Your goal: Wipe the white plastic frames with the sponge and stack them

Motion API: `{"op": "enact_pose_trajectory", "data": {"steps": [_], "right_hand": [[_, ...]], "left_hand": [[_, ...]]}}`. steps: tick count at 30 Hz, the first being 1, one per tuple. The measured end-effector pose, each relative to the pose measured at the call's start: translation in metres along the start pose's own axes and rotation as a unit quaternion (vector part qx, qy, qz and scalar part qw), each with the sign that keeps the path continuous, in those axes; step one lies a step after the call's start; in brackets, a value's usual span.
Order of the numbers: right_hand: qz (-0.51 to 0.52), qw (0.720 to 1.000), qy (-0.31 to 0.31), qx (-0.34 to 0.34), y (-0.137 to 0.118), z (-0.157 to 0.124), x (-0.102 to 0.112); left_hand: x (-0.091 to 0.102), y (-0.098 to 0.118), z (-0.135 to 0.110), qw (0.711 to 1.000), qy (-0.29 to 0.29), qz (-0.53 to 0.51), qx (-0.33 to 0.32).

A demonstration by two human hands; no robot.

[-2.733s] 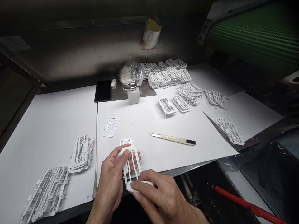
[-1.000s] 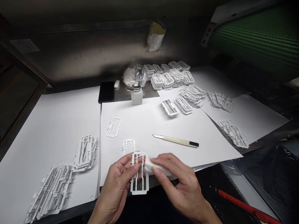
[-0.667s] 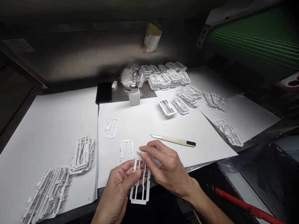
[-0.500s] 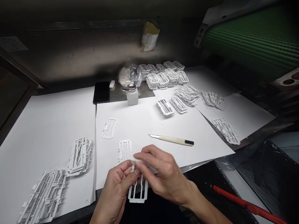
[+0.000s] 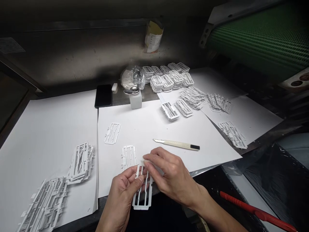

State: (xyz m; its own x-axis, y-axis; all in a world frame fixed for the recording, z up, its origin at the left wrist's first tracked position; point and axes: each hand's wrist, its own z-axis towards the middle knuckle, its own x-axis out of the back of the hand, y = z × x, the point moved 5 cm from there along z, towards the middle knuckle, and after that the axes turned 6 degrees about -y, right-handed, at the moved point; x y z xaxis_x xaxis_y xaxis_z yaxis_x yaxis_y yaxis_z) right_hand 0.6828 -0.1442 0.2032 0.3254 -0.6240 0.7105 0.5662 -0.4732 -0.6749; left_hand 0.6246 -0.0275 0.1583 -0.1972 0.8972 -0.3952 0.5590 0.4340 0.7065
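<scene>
My left hand (image 5: 125, 188) grips a white plastic frame (image 5: 142, 193) by its upper left edge, holding it over the near edge of the table. My right hand (image 5: 169, 175) pinches a small white pad (image 5: 146, 163) and presses it on the top of that frame. A second white frame (image 5: 129, 155) lies flat on the paper just beyond my fingers. A third frame (image 5: 112, 133) lies further back on the same sheet.
A craft knife (image 5: 177, 144) lies on the middle sheet. Stacks of white frames (image 5: 82, 161) sit at the left and more stacks (image 5: 169, 80) at the back right. A white dispenser bottle (image 5: 135, 96) and a black phone (image 5: 103, 95) stand behind. A red tool (image 5: 256, 212) lies lower right.
My right hand carried the pad from the frame's lower end up along its side to its top. The frame slid lower over the table edge, still held by my left hand.
</scene>
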Motion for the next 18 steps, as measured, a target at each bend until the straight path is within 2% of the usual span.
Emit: {"op": "enact_pose_trajectory", "data": {"steps": [6, 12, 15, 18], "right_hand": [[0.062, 0.995, 0.062, -0.053, 0.017, -0.006, 0.014], [0.139, 0.977, 0.103, -0.124, 0.026, -0.016, 0.005], [0.156, 0.973, 0.102, -0.136, 0.024, -0.017, -0.001], [0.157, 0.974, 0.11, -0.121, 0.017, -0.014, -0.002]], "left_hand": [[0.0, 0.0, 0.0, 1.0, 0.003, -0.008, 0.018], [0.004, -0.001, -0.001, 0.999, 0.035, -0.024, 0.025], [0.004, -0.002, 0.001, 0.998, 0.047, -0.018, 0.025], [0.001, -0.001, 0.003, 0.999, 0.029, 0.013, 0.009]]}}
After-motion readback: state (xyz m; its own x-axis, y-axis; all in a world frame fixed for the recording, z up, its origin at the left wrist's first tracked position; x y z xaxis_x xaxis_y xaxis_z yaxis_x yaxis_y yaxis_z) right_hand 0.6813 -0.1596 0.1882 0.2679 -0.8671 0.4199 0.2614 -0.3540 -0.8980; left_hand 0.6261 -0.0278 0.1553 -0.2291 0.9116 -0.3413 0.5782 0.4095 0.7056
